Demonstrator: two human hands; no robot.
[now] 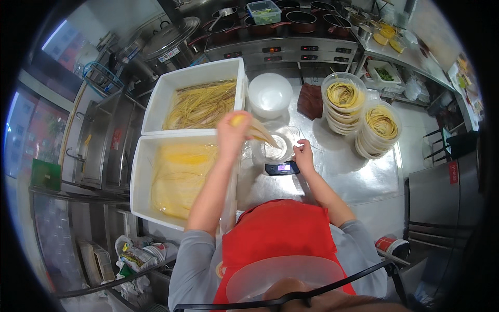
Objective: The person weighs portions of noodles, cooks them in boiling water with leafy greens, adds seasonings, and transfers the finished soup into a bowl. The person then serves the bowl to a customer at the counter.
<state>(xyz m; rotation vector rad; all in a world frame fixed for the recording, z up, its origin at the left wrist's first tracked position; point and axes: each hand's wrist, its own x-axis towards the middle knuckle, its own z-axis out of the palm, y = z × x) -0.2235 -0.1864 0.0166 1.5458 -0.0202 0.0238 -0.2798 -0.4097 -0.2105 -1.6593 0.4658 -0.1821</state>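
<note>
My left hand [233, 130] grips a bunch of pale yellow noodles [262, 133]. Their loose ends hang to the right over a clear plastic bowl [276, 146]. That bowl rests on a black digital scale [282, 168] with a lit display. Beside the bowl's right rim is my right hand [304, 155], fingers curled; whether it pinches the rim is unclear. To the left, a white box [136, 175] contains yellow noodles [183, 179] under a shiny clear film or liquid. Behind it, a second white box [150, 109] holds darker yellow-brown noodles [202, 103].
Stacked white bowls [270, 93] stand behind the scale, near a brown cloth [310, 101]. Two stacks of noodle-filled bowls [343, 95] rise on the right of the steel table [335, 179]. Pots [301, 21] sit on the stove beyond. A sink [95, 144] is at far left.
</note>
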